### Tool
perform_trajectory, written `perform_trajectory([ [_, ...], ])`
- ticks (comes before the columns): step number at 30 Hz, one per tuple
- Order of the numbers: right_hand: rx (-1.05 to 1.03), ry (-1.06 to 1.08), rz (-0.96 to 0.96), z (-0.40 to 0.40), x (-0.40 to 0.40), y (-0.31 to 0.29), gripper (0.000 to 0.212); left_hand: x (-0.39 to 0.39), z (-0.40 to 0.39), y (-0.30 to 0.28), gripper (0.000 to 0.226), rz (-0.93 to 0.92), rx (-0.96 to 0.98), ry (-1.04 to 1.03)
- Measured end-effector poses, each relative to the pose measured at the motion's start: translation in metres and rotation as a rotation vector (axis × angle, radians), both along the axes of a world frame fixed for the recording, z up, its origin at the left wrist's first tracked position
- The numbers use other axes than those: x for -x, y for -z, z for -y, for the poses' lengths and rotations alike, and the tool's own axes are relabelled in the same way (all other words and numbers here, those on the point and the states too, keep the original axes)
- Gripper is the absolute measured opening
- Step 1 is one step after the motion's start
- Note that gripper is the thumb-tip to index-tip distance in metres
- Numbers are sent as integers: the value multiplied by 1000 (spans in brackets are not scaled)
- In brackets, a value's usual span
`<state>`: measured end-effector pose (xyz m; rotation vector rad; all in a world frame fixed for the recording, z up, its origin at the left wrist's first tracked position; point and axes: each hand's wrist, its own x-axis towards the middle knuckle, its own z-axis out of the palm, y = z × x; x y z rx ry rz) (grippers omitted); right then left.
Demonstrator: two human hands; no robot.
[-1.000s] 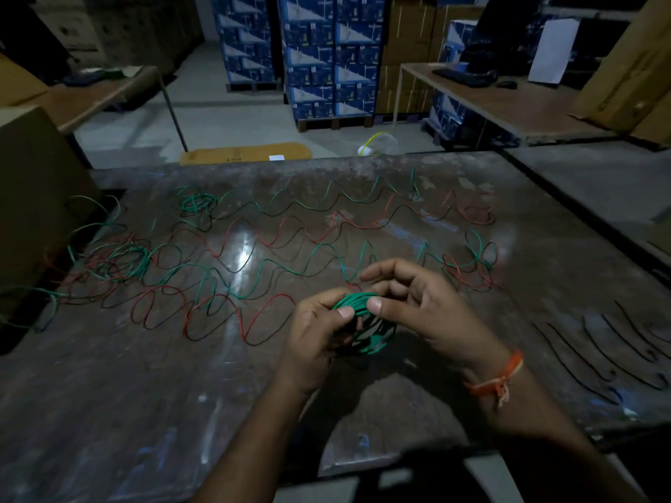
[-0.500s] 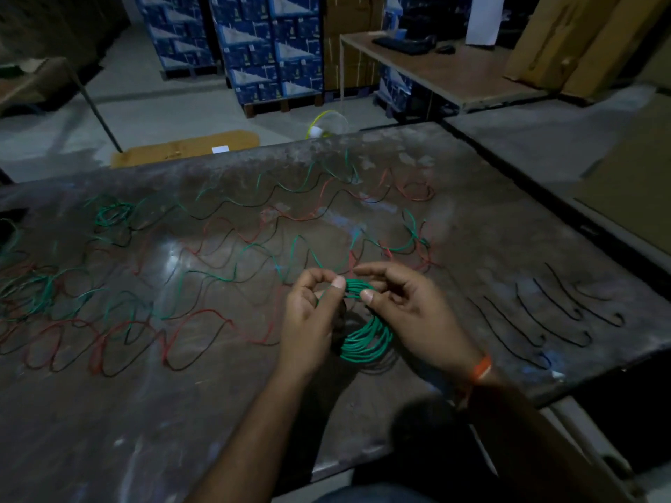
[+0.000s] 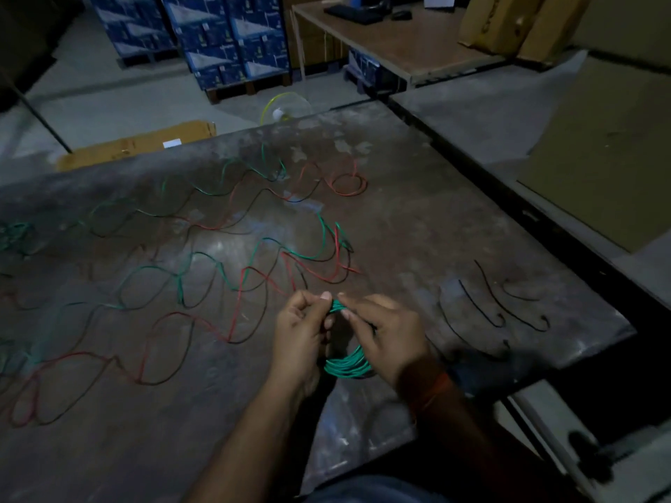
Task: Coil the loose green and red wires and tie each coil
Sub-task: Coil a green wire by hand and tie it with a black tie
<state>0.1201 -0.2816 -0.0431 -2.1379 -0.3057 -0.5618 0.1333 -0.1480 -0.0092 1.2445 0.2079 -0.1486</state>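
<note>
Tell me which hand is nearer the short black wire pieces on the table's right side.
Right. The right hand sits just left of the short black wire pieces; the left hand lies farther left, beyond the green wire coil.

Green wire coil (image 3: 348,366) upright above the table, amid loose wavy green wires (image 3: 188,277) and red wires (image 3: 346,185).

We see a green wire coil (image 3: 349,364), loose green wires (image 3: 203,265) and red wires (image 3: 232,323) snaking in wavy loops over a mottled dark-brown table (image 3: 417,226), black tie wires (image 3: 483,306), blue-and-white boxes (image 3: 232,41), an orange wristband (image 3: 434,392).
</note>
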Motion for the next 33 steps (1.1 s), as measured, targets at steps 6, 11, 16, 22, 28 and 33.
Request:
perform_trajectory([
  [6, 43, 48, -74, 19, -6, 3, 35, 5, 24, 8, 16, 129, -130, -49],
  [11, -151, 96, -206, 20, -9, 4, 20, 3, 24, 28, 22, 136, -205, -110],
  [16, -318, 106, -392, 26, -13, 11, 13, 1, 31, 46, 16, 96, -198, -132],
  [22, 95, 125, -273, 41, -1, 10, 23, -5, 34, 64, 19, 156, -396, -143],
  [28, 522, 240, -432, 68, 13, 7, 34, -6, 33, 68, 18, 204, -570, -176],
  [33, 728, 133, -489, 62, 30, 0, 40, -5, 30, 70, 18, 211, -571, -173],
])
